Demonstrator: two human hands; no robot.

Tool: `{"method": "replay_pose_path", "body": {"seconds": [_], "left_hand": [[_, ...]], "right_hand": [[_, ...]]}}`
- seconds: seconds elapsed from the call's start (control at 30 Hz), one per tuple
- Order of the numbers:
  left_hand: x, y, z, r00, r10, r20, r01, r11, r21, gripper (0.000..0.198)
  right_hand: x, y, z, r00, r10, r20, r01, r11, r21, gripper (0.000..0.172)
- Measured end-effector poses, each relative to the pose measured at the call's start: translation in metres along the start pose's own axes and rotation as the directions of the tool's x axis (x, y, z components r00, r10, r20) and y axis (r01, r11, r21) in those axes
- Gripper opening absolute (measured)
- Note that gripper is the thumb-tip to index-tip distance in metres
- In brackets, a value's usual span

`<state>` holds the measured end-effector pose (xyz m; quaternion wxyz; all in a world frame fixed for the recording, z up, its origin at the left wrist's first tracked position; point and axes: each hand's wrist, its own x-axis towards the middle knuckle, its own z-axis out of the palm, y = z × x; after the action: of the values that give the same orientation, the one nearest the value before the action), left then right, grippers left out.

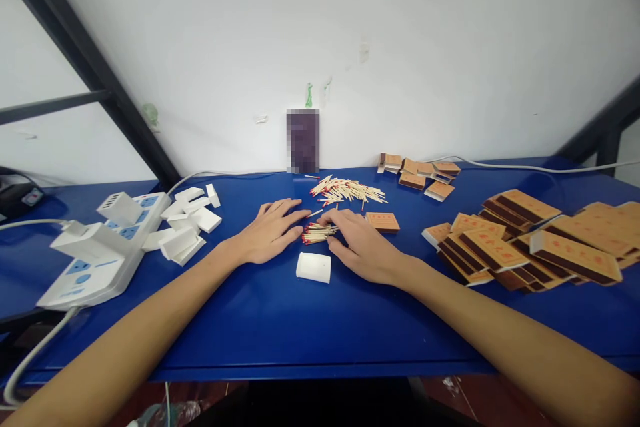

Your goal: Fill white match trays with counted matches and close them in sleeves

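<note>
On a blue table point(280, 320), my left hand point(267, 232) lies flat with fingers stretched out, fingertips touching a small bundle of red-tipped matches point(317, 233). My right hand point(363, 247) curls over the other end of that bundle, fingers pressed on the matches. A white matchbox tray point(313, 267) lies just in front of the bundle. A loose heap of matches point(347, 190) sits behind my hands. One orange matchbox sleeve point(383, 221) rests beside my right hand.
Several white inner trays point(187, 223) are piled at the left beside a white power strip point(100, 250). Stacks of orange matchboxes point(530, 237) fill the right side, with more boxes point(425, 173) at the back. A blurred dark object point(303, 140) stands against the wall.
</note>
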<state>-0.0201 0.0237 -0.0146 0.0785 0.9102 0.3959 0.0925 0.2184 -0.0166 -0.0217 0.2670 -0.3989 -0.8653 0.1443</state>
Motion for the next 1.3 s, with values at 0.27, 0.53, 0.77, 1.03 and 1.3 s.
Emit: {"method": "replay_pose_path", "body": {"seconds": [0.27, 0.53, 0.77, 1.03, 1.3], "left_hand": [[0.0, -0.002, -0.001, 0.998, 0.046, 0.041, -0.047, 0.999, 0.022, 0.046], [-0.002, 0.006, -0.006, 0.986, 0.106, -0.132, -0.106, 0.994, 0.01, 0.037], [0.0, 0.016, -0.007, 0.957, 0.179, -0.226, -0.171, 0.984, 0.057, 0.041], [-0.003, 0.022, -0.005, 0.96, 0.16, -0.23, -0.172, 0.985, -0.03, 0.025], [-0.003, 0.014, -0.003, 0.946, 0.119, -0.302, -0.15, 0.985, -0.081, 0.014]], "right_hand": [[0.001, 0.006, 0.005, 0.997, -0.052, -0.056, 0.052, 0.999, -0.001, 0.033], [0.002, 0.007, 0.006, 0.999, -0.04, -0.036, 0.04, 0.999, 0.006, 0.032], [0.009, 0.011, 0.009, 0.997, -0.014, -0.078, 0.012, 0.999, -0.031, 0.017], [0.016, 0.017, 0.013, 0.991, -0.037, -0.132, 0.03, 0.998, -0.051, 0.013], [0.007, 0.011, 0.009, 0.974, -0.165, -0.156, 0.151, 0.984, -0.095, 0.017]]}}
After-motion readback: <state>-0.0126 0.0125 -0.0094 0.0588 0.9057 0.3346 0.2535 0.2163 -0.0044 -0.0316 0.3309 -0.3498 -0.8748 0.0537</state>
